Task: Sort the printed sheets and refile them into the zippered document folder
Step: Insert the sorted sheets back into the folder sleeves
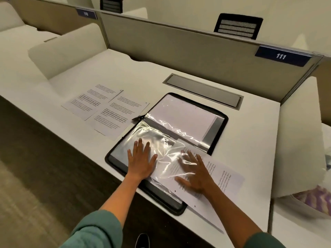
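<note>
- Our left hand (141,158) presses flat, fingers spread, on the clear sleeve (161,149) of the open folder (217,135).
- Our right hand (193,171), also spread, slides a printed sheet (223,178) into it; next, we judge, push leftward until seated.
- Two sheets (107,106) wait far left.
</note>
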Demonstrator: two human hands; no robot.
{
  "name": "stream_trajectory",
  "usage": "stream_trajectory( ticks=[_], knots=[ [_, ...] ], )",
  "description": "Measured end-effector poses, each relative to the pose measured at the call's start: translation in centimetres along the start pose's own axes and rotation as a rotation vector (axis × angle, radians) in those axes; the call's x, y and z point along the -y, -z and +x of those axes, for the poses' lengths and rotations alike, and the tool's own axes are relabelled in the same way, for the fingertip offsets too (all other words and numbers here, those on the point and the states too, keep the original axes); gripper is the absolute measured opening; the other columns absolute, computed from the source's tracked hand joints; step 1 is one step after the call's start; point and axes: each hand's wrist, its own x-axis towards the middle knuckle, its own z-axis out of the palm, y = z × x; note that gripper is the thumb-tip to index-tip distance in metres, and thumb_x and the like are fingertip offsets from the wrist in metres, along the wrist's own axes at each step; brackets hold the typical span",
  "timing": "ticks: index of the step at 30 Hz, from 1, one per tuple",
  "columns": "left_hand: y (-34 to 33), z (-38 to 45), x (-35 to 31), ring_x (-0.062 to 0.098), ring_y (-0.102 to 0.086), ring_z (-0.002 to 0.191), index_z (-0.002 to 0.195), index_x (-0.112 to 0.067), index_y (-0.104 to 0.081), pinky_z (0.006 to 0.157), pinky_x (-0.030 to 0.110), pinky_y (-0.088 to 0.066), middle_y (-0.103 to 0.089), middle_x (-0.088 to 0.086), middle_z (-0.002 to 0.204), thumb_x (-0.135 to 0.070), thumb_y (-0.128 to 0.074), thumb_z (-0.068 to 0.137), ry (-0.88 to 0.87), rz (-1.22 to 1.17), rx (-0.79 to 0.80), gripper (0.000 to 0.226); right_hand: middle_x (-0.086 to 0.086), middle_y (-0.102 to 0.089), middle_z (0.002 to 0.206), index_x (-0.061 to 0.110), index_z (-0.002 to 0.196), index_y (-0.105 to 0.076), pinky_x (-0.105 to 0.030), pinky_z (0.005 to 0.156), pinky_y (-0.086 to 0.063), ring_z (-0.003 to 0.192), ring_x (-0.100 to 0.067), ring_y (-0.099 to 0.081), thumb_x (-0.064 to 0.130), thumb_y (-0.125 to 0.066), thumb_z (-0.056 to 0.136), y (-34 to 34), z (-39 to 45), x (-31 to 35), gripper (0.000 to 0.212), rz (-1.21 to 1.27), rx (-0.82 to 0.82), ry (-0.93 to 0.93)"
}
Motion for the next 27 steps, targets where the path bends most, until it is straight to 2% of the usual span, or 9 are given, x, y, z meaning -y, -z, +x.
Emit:
stream_trajectory(
  ticks=[4,7,11,17,20,22,24,25,27],
  knots=[
    [0.2,-0.1,1.9,0.029,0.007,0.152,0.157,-0.021,-0.01,0.118,0.058,-0.003,0.005,0.012,0.165,-0.071,0.009,0.081,0.001,-0.012,-0.001,0.093,-0.002,0.011,0.164,0.023,0.158,-0.006,-0.046,0.12,0.013,0.151,-0.024,0.011,0.074,-0.017,0.094,-0.3,2.1,1.9,0.082,-0.023,0.009,-0.016],
    [0.3,0.0,3.5,0.031,0.004,0.152,0.157,-0.021,-0.011,0.118,0.06,-0.007,0.002,0.014,0.165,-0.069,-0.003,0.091,-0.002,0.007,-0.004,0.082,0.001,0.016,0.163,0.023,0.158,0.001,-0.043,0.121,0.013,0.15,-0.019,0.018,0.066,-0.019,0.098,-0.2,0.9,2.5,0.076,0.049,-0.022,-0.042],
    [0.6,1.3,4.4,0.033,0.002,0.152,0.155,-0.02,-0.017,0.119,0.06,-0.009,-0.002,0.015,0.164,-0.062,-0.02,0.098,0.003,-0.001,-0.007,0.07,0.002,0.008,0.165,0.025,0.158,-0.008,-0.048,0.122,-0.001,0.15,-0.015,0.017,0.061,-0.018,0.101,0.1,-2.3,0.8,0.067,0.015,-0.03,-0.07],
    [-0.6,2.0,3.9,0.032,0.004,0.152,0.155,-0.02,-0.018,0.118,0.061,-0.004,0.0,0.015,0.165,-0.069,-0.006,0.088,-0.027,-0.054,0.004,0.084,0.008,0.016,0.163,0.036,0.156,0.002,-0.047,0.122,0.006,0.15,-0.016,0.02,0.071,-0.012,0.095,0.4,-2.4,0.7,0.072,0.046,0.021,-0.098],
    [-0.9,2.0,4.1,0.032,0.004,0.152,0.156,-0.021,-0.016,0.118,0.061,-0.004,0.002,0.014,0.165,-0.071,0.0,0.087,-0.036,-0.042,0.01,0.087,0.006,0.009,0.164,0.033,0.156,-0.014,-0.049,0.122,0.003,0.151,-0.019,0.012,0.072,-0.018,0.095,0.5,-0.3,1.9,0.073,0.008,0.015,-0.095],
    [-0.9,1.8,4.4,0.031,0.008,0.151,0.157,-0.022,-0.012,0.118,0.06,0.0,0.006,0.013,0.165,-0.072,0.001,0.086,-0.042,-0.051,0.01,0.087,0.006,0.007,0.164,0.033,0.156,-0.015,-0.049,0.121,0.005,0.152,-0.021,0.008,0.074,-0.022,0.093,0.4,1.5,2.7,0.075,0.015,0.043,-0.106],
    [-0.8,1.7,4.8,0.029,0.015,0.151,0.157,-0.024,-0.005,0.118,0.057,0.006,0.012,0.012,0.164,-0.073,0.006,0.084,-0.052,-0.054,0.015,0.089,0.006,-0.002,0.164,0.033,0.155,-0.023,-0.052,0.121,-0.003,0.152,-0.025,-0.006,0.08,-0.019,0.09,0.4,2.9,3.5,0.08,0.069,0.028,-0.108],
    [-0.7,1.6,5.0,0.029,0.017,0.15,0.157,-0.024,-0.003,0.117,0.057,0.008,0.014,0.011,0.164,-0.073,0.008,0.083,-0.055,-0.051,0.015,0.09,0.01,-0.002,0.163,0.037,0.154,-0.024,-0.052,0.121,-0.003,0.152,-0.022,-0.006,0.083,-0.016,0.088,0.3,3.3,3.7,0.081,0.136,0.004,-0.108],
    [-0.7,1.6,5.5,0.029,0.017,0.15,0.157,-0.024,-0.001,0.117,0.057,0.007,0.014,0.012,0.164,-0.074,0.01,0.083,-0.056,-0.049,0.016,0.091,0.012,0.009,0.163,0.039,0.156,-0.006,-0.05,0.123,0.004,0.151,-0.018,0.01,0.08,-0.012,0.09,0.1,2.7,4.0,0.078,0.154,-0.007,-0.133]
  ],
)
